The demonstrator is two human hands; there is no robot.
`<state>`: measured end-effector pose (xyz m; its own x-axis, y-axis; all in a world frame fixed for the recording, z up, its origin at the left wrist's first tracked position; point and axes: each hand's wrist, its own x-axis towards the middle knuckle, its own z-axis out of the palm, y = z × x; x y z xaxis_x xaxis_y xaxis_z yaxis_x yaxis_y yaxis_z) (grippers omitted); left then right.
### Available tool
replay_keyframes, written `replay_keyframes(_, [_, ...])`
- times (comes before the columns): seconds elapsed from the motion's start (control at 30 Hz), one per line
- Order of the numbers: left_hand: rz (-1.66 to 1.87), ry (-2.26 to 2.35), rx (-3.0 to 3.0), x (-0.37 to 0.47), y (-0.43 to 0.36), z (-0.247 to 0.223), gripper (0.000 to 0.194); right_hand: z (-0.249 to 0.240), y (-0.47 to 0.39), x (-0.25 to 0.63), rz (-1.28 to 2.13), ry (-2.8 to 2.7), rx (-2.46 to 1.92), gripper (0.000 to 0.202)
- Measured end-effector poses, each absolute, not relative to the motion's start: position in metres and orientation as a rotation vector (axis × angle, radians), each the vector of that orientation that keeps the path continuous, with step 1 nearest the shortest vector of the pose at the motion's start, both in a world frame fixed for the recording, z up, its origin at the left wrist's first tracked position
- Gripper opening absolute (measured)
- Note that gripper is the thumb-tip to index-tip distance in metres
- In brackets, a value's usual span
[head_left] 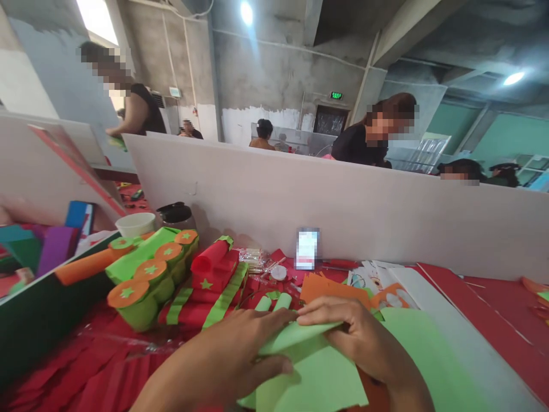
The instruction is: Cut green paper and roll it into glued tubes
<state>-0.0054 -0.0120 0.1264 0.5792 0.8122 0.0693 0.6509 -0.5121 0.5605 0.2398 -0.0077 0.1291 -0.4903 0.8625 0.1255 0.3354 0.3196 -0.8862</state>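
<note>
Holding grn ppr (319,375), orange ppr (332,289) + phone (306,249) beyond, divider (386,212) behind

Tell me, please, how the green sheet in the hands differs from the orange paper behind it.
The sheet is pale green; the paper is orange.
The sheet's far edge curls over; the paper lies flatter.
The left hand and right hand hold the sheet; the paper lies beyond them.
Both look thin and plain.
</note>
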Motion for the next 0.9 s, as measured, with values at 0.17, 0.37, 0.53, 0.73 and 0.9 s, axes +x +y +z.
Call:
replay_keyframes(0.17, [0.426,1.057,2.142,-0.007,-0.013,0.138,0.060,0.126,-0.007,0.236,1.116,-1.974,-0.985,0.041])
replay_keyframes(0.37, [0.399,1.079,2.095,-0.005,-0.003,0.127,0.042,0.120,0.000,0.224,1.093,-1.968,-1.004,0.046])
replay_keyframes(0.53, [0.504,1.070,2.048,-0.010,0.009,0.112,0.043,0.112,0.002,0.227,1.117,-1.825,-1.060,0.053])
replay_keyframes(0.73, [0.634,1.002,1.838,-0.004,0.020,0.101,0.045,0.102,0.006,0.233,1.441,-1.432,-0.707,0.078])
replay_keyframes(0.9, [0.809,0.854,1.685,0.017,0.017,0.089,0.040,0.090,0.013,0.225,1.567,-1.332,-0.741,0.082])
